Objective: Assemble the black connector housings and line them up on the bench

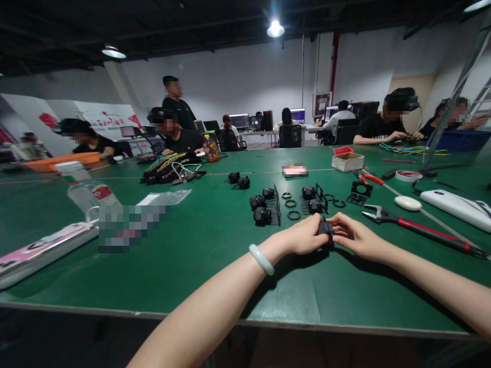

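At your one o'clock, your left hand (pixel 304 236) and right hand (pixel 356 236) pinch a small, angular black plastic-looking part (pixel 326 228). It's probably light, stiff; grip its edges.

green table (pixel 192 255) | black fittings (pixel 262 216), rings (pixel 293 219) | red-handled pliers (pixel 433 234) | small box (pixel 347 164)

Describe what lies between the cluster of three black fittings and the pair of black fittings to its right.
The head view shows three black rings in a row there, on the green table.
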### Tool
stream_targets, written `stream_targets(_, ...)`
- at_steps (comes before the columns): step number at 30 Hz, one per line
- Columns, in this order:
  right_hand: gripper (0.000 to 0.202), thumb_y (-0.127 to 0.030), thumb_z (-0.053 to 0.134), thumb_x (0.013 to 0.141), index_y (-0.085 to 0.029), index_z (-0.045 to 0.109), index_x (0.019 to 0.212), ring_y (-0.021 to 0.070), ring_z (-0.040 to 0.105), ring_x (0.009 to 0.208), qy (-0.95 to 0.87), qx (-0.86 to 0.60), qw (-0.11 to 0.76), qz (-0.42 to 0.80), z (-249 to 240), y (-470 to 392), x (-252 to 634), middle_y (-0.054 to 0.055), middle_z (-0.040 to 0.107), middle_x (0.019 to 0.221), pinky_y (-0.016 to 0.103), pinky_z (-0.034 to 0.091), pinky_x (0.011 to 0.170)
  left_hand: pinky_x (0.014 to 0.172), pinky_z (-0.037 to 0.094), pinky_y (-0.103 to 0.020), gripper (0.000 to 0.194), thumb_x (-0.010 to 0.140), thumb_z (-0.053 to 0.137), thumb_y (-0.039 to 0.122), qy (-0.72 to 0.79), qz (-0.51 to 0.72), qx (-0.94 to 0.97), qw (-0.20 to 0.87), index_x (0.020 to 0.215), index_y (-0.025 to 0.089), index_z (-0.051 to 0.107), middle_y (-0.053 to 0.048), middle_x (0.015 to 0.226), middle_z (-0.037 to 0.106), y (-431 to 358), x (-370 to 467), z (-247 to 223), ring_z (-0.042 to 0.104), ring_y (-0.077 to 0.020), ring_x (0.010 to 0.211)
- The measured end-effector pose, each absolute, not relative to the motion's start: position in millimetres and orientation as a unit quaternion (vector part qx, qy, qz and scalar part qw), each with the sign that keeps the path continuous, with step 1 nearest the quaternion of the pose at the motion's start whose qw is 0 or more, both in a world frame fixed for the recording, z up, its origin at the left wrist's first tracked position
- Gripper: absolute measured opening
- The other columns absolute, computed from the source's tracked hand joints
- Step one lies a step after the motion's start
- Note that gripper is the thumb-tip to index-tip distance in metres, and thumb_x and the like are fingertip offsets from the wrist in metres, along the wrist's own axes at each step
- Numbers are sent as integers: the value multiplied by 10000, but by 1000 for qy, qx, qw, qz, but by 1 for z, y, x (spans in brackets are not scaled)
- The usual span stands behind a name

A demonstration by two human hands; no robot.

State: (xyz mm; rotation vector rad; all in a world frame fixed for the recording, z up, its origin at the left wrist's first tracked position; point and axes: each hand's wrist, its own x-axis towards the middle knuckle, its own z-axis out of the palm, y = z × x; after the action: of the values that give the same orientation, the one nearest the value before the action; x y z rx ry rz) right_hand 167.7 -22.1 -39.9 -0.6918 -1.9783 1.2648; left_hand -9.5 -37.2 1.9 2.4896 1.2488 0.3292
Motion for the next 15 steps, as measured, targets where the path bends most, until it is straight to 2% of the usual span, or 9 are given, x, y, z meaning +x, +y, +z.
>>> stream_targets(8,279,-245,527,681,-157,418,922,157,525,856,-767,-271,349,466,-32,-21,168,66,535,902,331,414,778,586,370,-257,230,719,356,357,436,125,872,183,825,155,386,-32,776,483,-33,-8,2,450,-140,653)
stream_targets(15,248,-165,526,676,-154,413,897,141,518,839,-757,-250,361,484,-32,-18,168,48,520,867,316,419,771,627,368,-263,226,742,327,339,416,125,881,189,856,155,388,-38,817,479,-30,-8,5,449,-145,693)
